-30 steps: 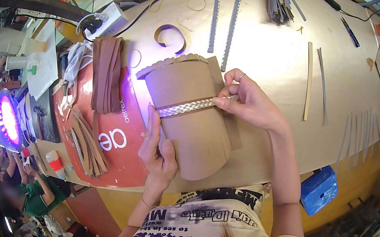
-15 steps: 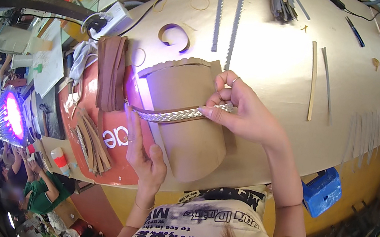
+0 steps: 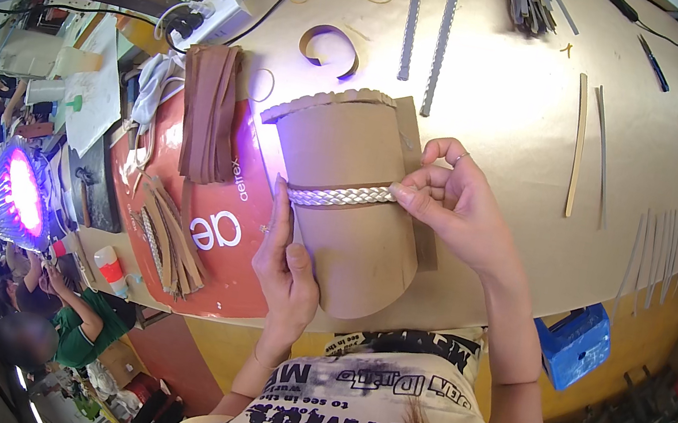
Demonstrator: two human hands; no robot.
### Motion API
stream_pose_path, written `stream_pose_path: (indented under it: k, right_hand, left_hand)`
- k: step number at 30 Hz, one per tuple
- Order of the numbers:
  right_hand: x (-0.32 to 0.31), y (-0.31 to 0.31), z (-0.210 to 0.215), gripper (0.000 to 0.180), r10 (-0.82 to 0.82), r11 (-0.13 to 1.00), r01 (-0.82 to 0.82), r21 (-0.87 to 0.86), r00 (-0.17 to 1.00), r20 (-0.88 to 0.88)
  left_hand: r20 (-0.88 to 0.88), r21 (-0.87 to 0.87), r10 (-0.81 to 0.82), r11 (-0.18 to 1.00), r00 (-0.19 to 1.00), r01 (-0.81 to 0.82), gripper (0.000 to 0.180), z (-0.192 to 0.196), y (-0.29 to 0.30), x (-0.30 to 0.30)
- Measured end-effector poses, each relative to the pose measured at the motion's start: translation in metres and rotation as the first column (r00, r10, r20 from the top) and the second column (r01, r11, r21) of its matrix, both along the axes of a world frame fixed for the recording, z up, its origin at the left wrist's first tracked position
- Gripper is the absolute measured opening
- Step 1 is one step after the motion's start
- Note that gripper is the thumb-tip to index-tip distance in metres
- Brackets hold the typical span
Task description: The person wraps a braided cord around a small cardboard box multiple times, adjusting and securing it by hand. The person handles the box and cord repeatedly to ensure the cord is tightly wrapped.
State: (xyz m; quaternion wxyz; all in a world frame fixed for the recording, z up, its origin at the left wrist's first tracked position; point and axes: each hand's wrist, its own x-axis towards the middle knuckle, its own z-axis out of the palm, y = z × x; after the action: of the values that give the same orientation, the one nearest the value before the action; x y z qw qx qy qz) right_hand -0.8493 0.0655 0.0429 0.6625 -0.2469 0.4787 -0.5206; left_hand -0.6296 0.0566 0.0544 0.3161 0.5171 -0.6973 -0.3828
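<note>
A brown half-round form (image 3: 345, 257) with a scalloped far edge lies on the table in front of me. Across its middle runs a shiny white braided strip (image 3: 337, 197) on a brown band. My right hand (image 3: 457, 200) pinches the strip's right end between thumb and fingers, at the form's right side. At the other end, my left hand (image 3: 283, 269) has its fingers stretched out, with fingertips against the form's left edge where the strip goes over. Whether the strip continues beneath the form is hidden.
A bundle of brown strips (image 3: 210, 114) and a tassel-like bunch of strips (image 3: 168, 241) lie left on a red sheet (image 3: 233, 283). Beyond the form are a tape ring (image 3: 348, 59) and scalloped strips (image 3: 441, 49). A glowing lamp (image 3: 23, 195) stands left; a blue bin (image 3: 575, 345) is at right.
The strip, whose left end stuck out past the form, now lies across it and bends over the left edge. My left hand has come closer to the form. My right hand keeps its pinch.
</note>
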Motion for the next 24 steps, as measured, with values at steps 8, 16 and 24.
stream_pose_path:
  k: [8, 16, 24]
  right_hand:
    - [0.005, 0.003, -0.006, 0.037, -0.051, 0.998, 0.051, 0.024, 0.999, 0.001]
    - [0.013, 0.006, -0.008, 0.039, -0.093, 0.993, 0.098, 0.067, 0.993, -0.071]
    - [0.018, 0.012, -0.015, 0.043, -0.131, 0.96, 0.13, 0.248, 0.991, -0.009]
  left_hand:
    - [-0.04, -0.014, -0.01, 1.0, 0.999, 0.01, 0.069, -0.01, 0.003, 0.002]
    - [-0.044, 0.021, 0.014, 1.0, 0.999, -0.013, 0.07, -0.012, 0.006, 0.005]
    - [-0.113, 0.047, 0.032, 0.999, 0.993, -0.026, 0.071, -0.014, 0.008, 0.001]
